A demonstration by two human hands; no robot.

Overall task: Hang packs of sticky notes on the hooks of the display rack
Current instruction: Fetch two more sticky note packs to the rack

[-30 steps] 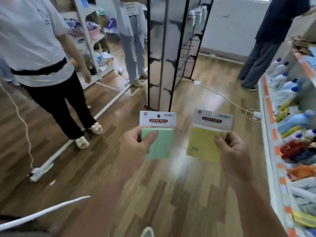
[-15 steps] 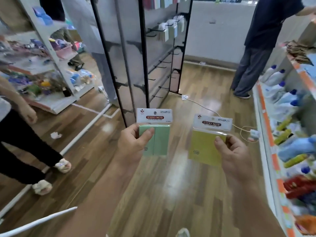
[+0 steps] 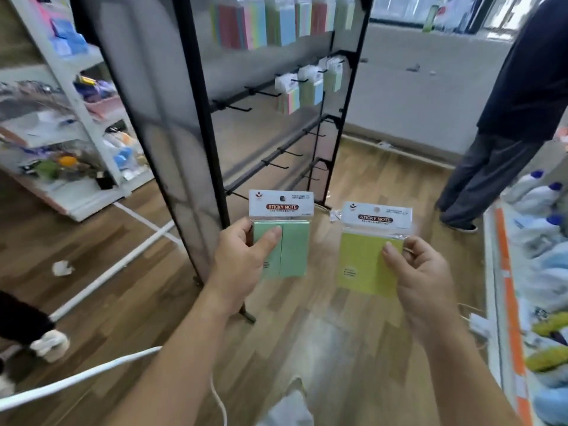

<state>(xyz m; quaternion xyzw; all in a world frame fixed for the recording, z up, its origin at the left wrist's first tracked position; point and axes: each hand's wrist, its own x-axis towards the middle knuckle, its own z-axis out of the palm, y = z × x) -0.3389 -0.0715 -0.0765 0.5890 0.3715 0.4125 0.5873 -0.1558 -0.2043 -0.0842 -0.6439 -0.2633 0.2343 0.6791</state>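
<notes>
Two packs, one in each grip, are held before the rack [image 3: 203,118]: the left hand [image 3: 242,259] pinches the green pack [image 3: 292,250], the right hand [image 3: 424,281] the yellow pack [image 3: 359,265]. Hung packs [image 3: 289,96] fill two upper rows, count unclear.

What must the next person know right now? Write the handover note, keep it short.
Left hand grips the green pack, thumb on its front.
Right hand pinches the yellow pack at its right edge.
Both packs are short of the display rack, not touching it.
Done: some hung packs on the upper rows.
Left: hang these two; empty hooks show on the middle row.
</notes>
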